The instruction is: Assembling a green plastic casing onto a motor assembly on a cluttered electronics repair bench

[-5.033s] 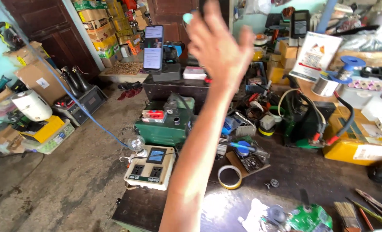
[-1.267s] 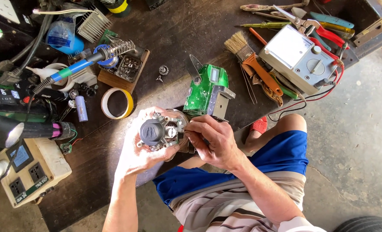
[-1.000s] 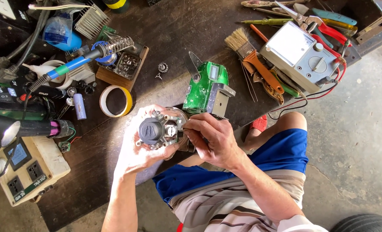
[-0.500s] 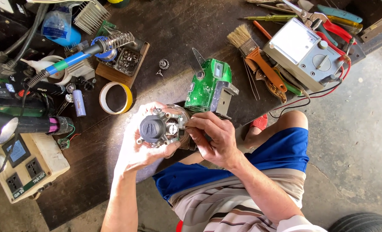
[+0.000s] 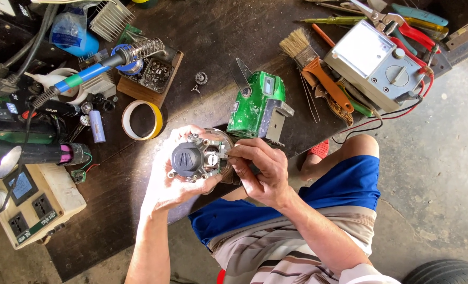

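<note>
**Round mechanism held at centre, view drifts a little**

The left hand (image 5: 173, 181) cups a round metal assembly (image 5: 200, 158) with a dark cap, just below the middle of the frame, its fingers closed around the rim as in the earlier frames. The right hand (image 5: 260, 171) pinches at the assembly's right edge with fingertips together, much as half a second ago. The green tool body (image 5: 257, 108) lies on the dark surface (image 5: 213, 37) just above the hands, now sitting slightly higher in the frame. The yellow tape ring (image 5: 142, 120) stays at left of centre; the grey meter (image 5: 379, 66) sits upper right, the soldering iron (image 5: 94, 71) upper left.
</note>
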